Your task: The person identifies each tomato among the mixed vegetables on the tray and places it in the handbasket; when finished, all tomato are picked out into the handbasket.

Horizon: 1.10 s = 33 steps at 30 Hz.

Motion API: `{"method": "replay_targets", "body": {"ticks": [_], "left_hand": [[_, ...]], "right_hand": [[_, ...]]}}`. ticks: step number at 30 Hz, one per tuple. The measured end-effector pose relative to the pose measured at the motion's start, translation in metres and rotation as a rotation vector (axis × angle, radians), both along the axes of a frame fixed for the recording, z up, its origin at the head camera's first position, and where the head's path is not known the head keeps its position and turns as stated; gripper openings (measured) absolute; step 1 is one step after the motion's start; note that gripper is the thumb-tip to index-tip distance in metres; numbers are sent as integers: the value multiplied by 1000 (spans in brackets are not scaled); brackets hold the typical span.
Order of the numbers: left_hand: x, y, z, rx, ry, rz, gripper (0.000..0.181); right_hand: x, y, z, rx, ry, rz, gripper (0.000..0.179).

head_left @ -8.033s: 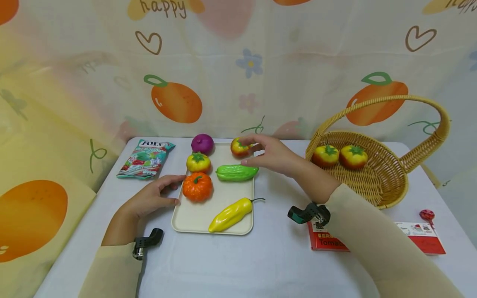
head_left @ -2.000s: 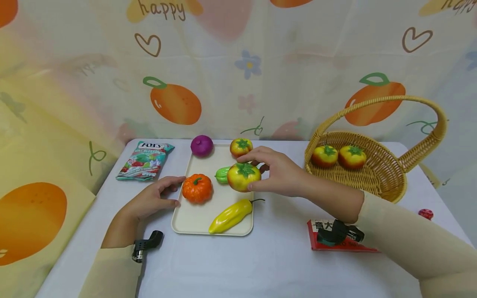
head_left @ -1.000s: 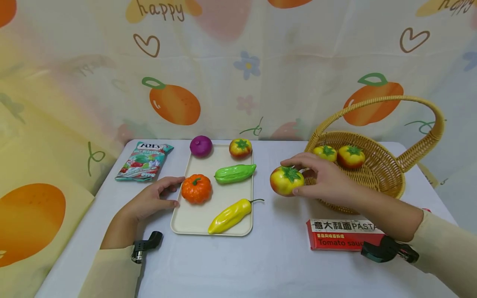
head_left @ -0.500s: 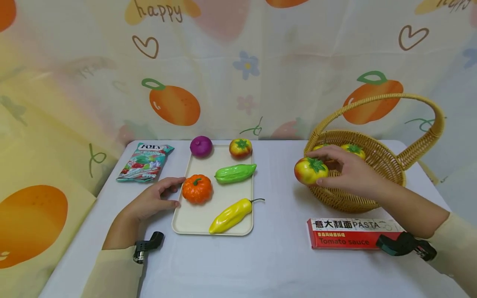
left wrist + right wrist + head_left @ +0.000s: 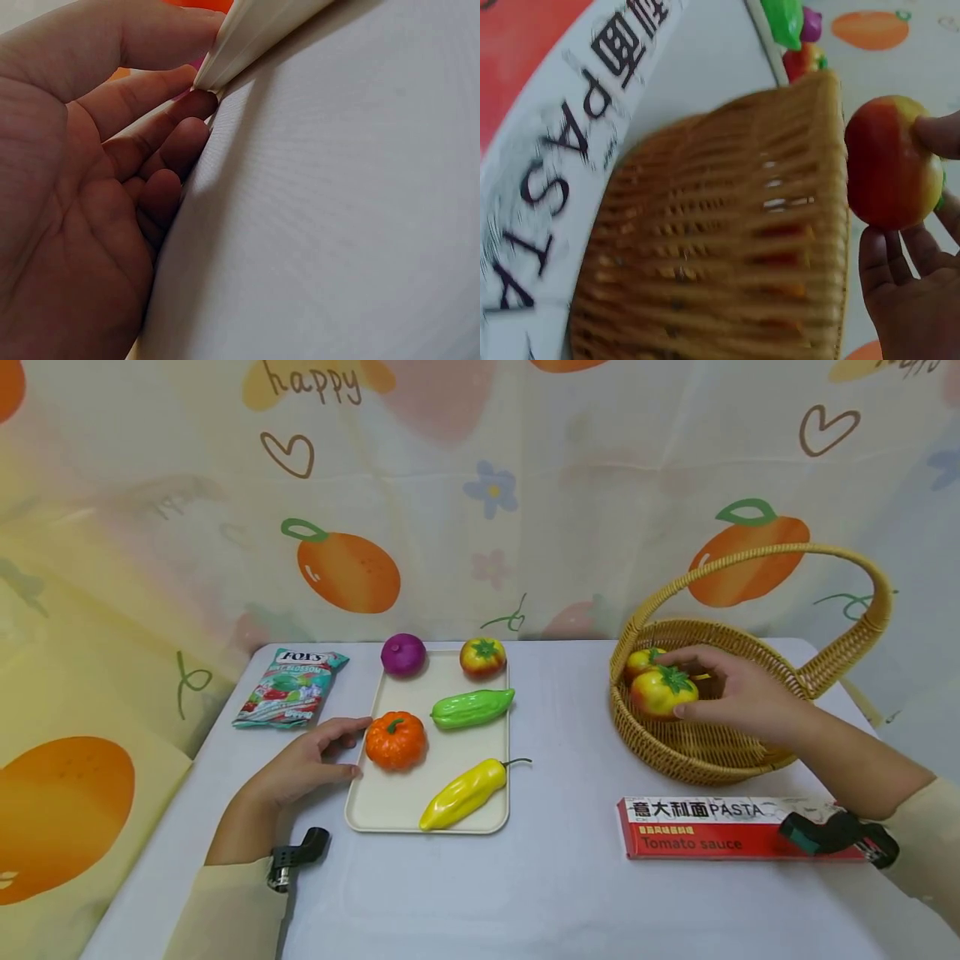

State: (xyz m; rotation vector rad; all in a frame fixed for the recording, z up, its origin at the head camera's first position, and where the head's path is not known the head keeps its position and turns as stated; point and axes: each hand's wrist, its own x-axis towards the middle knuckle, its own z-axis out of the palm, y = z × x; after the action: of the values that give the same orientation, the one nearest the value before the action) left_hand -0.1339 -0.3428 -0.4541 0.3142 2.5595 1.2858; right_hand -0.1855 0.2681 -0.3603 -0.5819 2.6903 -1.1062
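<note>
My right hand (image 5: 738, 689) holds a yellow-red tomato (image 5: 663, 692) between thumb and fingers, green leafy top up. In the head view it overlaps the inside of the wicker basket (image 5: 705, 768); the right wrist view has the held tomato (image 5: 889, 161) at the basket's rim. Behind it another tomato (image 5: 639, 662) sits in the basket, partly covered. My left hand (image 5: 303, 767) rests at the left edge of the cream tray (image 5: 397, 814), thumb and index finger touching the rim, other fingers loosely bent. Beside those fingertips lies an orange pumpkin (image 5: 395, 741).
The tray also carries a purple onion (image 5: 403, 655), a tomato (image 5: 482, 657), a green cucumber (image 5: 472, 708) and a yellow pepper (image 5: 465, 795). A candy bag (image 5: 291, 687) lies at the back left. The pasta box (image 5: 697, 828) lies before the basket, whose tall handle (image 5: 772, 550) arches over it.
The tomato behind the pumpkin was taken off the tray by my right hand, carried rightward over the table and brought into the basket's opening. My left hand has stayed at the tray.
</note>
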Motion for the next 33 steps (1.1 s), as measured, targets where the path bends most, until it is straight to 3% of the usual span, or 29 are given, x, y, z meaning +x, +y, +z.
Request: {"method": "replay_targets", "body": {"ticks": [6,16,33], "left_hand": [[1,0,1,-8,12,4,72],[0,2,2,30,17,-10,71],[0,2,-1,30,-5,11,72]], "right_hand": [[-13,7,1,112,11,61,60],[-27,14,8,199,-37,194,61],[-44,5,8,281,-204,287,59]]}}
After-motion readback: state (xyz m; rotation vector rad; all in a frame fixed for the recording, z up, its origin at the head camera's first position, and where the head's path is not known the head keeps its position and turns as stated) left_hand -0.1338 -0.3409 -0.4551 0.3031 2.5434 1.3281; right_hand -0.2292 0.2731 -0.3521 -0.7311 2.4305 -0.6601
